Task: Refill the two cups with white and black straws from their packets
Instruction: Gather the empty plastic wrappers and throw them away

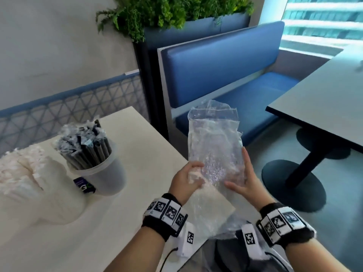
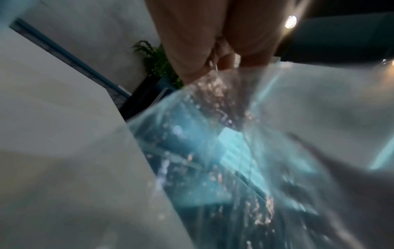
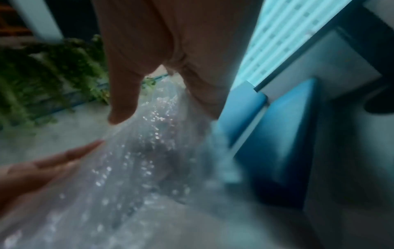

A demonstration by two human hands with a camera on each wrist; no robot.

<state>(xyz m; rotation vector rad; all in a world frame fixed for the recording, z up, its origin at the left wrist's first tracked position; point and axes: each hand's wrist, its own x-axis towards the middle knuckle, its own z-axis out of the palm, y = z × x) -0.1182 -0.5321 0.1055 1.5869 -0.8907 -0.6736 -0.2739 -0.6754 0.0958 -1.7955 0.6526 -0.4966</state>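
An empty clear plastic packet (image 1: 214,142) stands upright off the white table's (image 1: 137,173) right corner, between my hands. My left hand (image 1: 184,179) pinches its lower left edge between thumb and curled fingers. My right hand (image 1: 243,179) lies along its right side with straight fingers and the thumb spread in front. More clear plastic (image 1: 212,211) hangs below my hands. A clear cup (image 1: 102,173) packed with wrapped black straws (image 1: 86,146) stands on the table. Left of it is a washed-out mass of white straws (image 1: 25,173). Both wrist views show blurred plastic (image 2: 213,151) (image 3: 138,168) under my fingers.
A blue padded bench (image 1: 225,75) runs behind the packet. A grey table (image 1: 324,99) on a black pedestal base (image 1: 292,185) stands at the right. A planter with ferns (image 1: 176,12) and a mesh railing (image 1: 68,114) line the back.
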